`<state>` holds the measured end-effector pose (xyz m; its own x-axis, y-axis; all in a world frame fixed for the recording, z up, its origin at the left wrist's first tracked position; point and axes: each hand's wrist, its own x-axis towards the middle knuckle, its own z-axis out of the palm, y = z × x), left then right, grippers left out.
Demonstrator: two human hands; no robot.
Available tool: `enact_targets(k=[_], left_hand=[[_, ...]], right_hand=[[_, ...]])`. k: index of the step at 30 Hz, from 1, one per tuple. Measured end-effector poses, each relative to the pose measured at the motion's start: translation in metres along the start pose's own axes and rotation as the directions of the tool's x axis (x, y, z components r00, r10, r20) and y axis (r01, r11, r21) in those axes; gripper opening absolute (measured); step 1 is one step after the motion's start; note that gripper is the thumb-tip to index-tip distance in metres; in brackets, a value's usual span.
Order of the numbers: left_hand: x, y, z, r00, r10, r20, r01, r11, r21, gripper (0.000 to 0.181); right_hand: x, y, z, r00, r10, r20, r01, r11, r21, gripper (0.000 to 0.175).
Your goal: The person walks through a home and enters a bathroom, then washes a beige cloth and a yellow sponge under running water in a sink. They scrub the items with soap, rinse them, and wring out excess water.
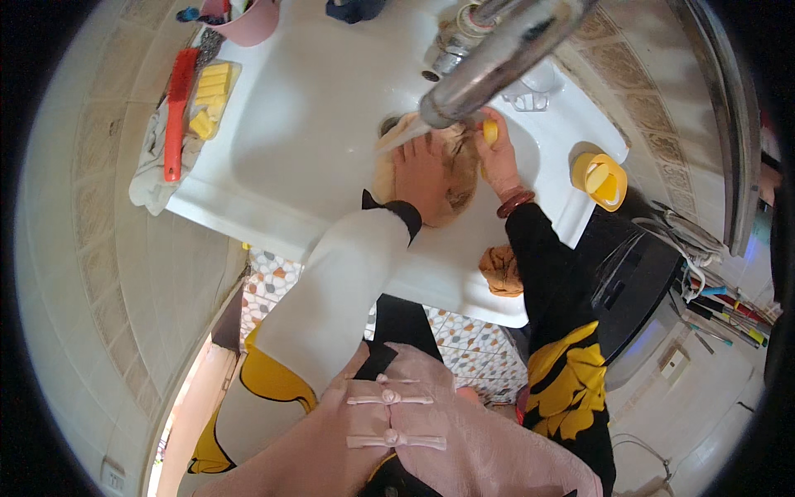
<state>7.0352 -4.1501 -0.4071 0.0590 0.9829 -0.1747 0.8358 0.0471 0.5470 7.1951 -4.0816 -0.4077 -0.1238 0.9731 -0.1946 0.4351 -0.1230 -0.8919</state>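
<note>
In a white sink (298, 124), my left hand (422, 174) lies spread flat on a wet, tan cloth item (463, 168) with dark patches. My right hand (499, 152) grips a small yellow piece, likely soap (490, 131), at the cloth's right edge. Above both hands, a metal faucet spout (447, 102) reaches over, and water runs down onto the cloth beside my left fingers. A crumpled brown cloth (502, 271) rests on the sink's front rim, near my right sleeve.
A red brush (176, 118), yellow bars in a clear tray (213, 93) and a grey cloth (149, 164) lie on the left rim. A pink cup (248, 25) stands behind them. On the right is a yellow container (584, 171). A black appliance (640, 273) stands beyond the sink.
</note>
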Motion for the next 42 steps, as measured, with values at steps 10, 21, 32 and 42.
enact_targets(k=[10, 21, 32, 42], left_hand=[[0.047, -0.035, 0.046, 0.906, 0.023, 0.423, 0.114, 0.948, -0.296, 0.05], [-0.058, 0.04, -0.033, 0.815, -0.247, 0.525, 0.525, -0.07, -0.848, 0.049], [-0.075, 0.027, -0.044, 0.773, -0.255, 0.58, 0.487, -0.347, -0.802, 0.042], [-0.082, -0.011, -0.067, 0.889, 0.065, 0.453, 0.445, -0.356, -0.822, 0.046]], right_hand=[[-0.045, 0.012, 0.014, 0.891, 0.3, -0.341, -0.194, 0.93, 0.312, 0.04], [-0.066, 0.004, 0.057, 0.856, 0.34, -0.389, -0.274, 0.937, 0.217, 0.045], [-0.081, -0.079, 0.05, 0.929, -0.047, -0.366, -0.077, 0.946, -0.316, 0.051], [-0.131, -0.127, 0.064, 0.973, -0.18, -0.143, 0.173, 0.983, -0.06, 0.043]])
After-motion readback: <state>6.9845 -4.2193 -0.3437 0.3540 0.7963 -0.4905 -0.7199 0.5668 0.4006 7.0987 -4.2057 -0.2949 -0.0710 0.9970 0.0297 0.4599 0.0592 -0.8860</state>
